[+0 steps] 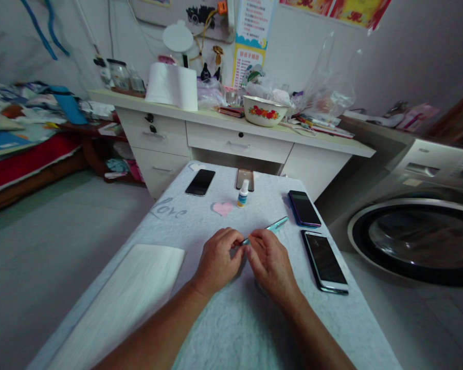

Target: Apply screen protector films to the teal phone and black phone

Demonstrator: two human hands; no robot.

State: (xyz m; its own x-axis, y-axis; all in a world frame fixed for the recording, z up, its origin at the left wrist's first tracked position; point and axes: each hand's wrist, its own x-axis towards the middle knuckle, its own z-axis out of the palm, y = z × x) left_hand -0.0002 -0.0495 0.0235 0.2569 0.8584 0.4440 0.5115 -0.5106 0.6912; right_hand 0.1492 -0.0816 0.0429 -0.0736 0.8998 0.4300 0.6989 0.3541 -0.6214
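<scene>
A slim teal, pen-like stick (277, 224) slants up to the right above the table, its middle part hidden by my fingers. My left hand (219, 257) pinches the dark near end between thumb and fingertips. Close beside it, my right hand (270, 259) has its fingers curled around the stick farther along. Just beyond my hands stands a small white spray bottle (243, 194) with a blue and yellow label. Behind the bottle lies a gold-brown phone or phone case (245, 179).
A black phone (200, 182) lies at the far left of the table. Two more phones, one dark (304, 208) and one white-framed (325, 262), lie along the right edge. A pale folded cloth or paper (135, 293) covers the left front. Beyond are a desk (239, 136) and washing machine (424, 205).
</scene>
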